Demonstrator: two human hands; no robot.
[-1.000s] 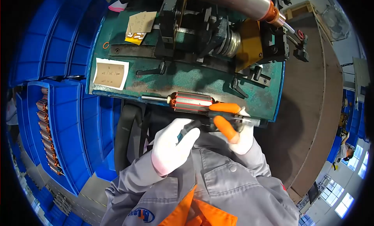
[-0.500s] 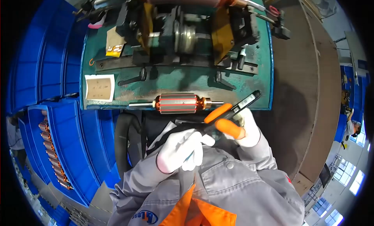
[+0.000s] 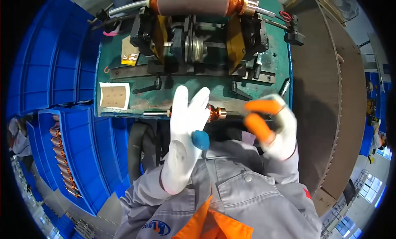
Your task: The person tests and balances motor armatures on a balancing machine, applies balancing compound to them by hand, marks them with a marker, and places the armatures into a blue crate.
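My left hand (image 3: 185, 119), in a white glove with a blue thumb tip, lies flat with its fingers stretched over a small motor armature (image 3: 217, 113). It hides the armature's core; the copper winding, commutator and both shaft ends show. Whether the palm presses on it I cannot tell. To the right, my right hand (image 3: 275, 125) wears a white glove with orange finger covers. Its thumb and forefinger are apart near the shaft end, with nothing seen between them. A black marker (image 3: 284, 86) lies at the bench's right edge.
A larger armature (image 3: 194, 3) rests across a black and brass stand (image 3: 237, 43) on the green bench (image 3: 165, 84). A paper card (image 3: 114, 96) lies at left. Blue bins (image 3: 78, 156), one holding several armatures, stand left; a brown board (image 3: 321, 94) is at right.
My right hand has let go of the marker, which now lies on the bench, and has moved slightly right. My left hand has risen from my chest to the armature and opened out.
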